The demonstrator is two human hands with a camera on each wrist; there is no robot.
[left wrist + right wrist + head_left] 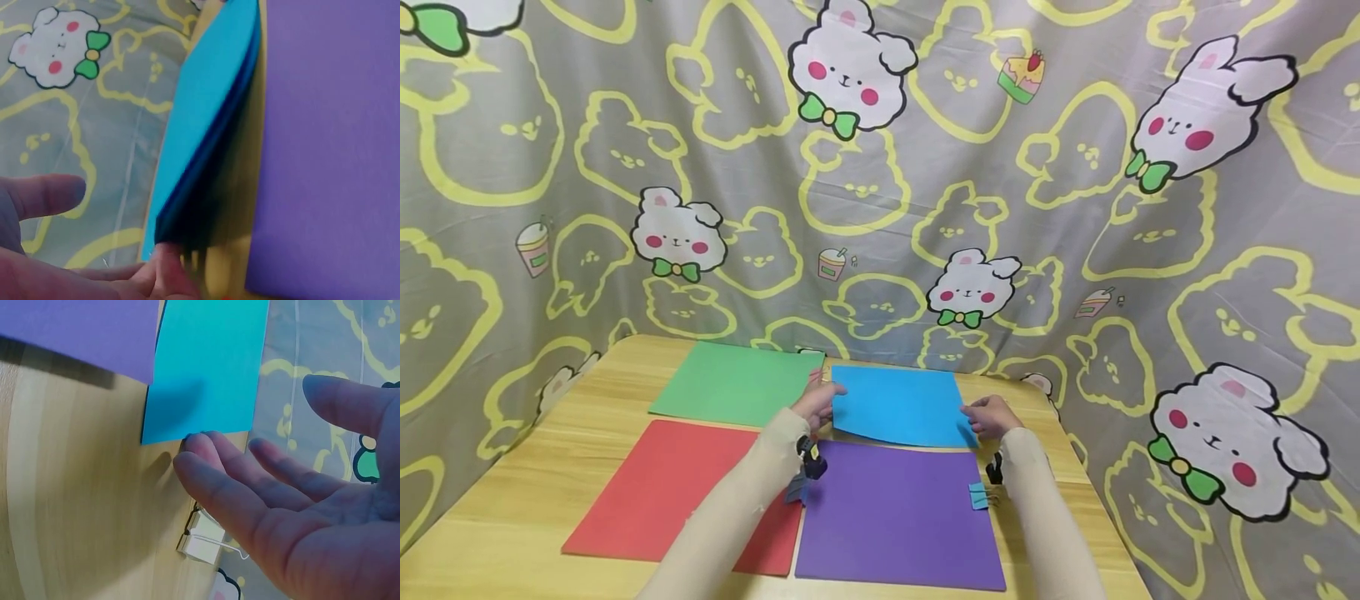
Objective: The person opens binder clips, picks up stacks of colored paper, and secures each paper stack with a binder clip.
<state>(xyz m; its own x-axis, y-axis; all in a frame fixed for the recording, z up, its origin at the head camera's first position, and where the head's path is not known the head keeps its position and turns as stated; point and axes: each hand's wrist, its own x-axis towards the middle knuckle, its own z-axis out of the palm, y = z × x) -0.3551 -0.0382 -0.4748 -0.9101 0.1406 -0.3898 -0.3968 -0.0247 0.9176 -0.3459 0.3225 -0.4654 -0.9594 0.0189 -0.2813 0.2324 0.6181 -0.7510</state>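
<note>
A blue card sheet (895, 404) lies at the back, its front edge bowed up off the table in the left wrist view. My left hand (818, 403) is at its left edge, fingertips against the sheet's end and thumb (50, 195) held apart from it. At the opposite short edge, my right hand (992, 417) has its fingertips right at the border, with the fingers extended and the thumb (344, 400) raised away. A purple sheet (895, 517) is flat in front of the blue one.
Left of these, a green sheet (737, 383) lies behind a red sheet (677, 492). A blue binder clip (978, 497) grips the purple sheet's right edge; a darker clip (797, 490) sits at its left. A pale binder clip (203, 536) stands by my right fingers. A patterned curtain (880, 183) hangs behind the table.
</note>
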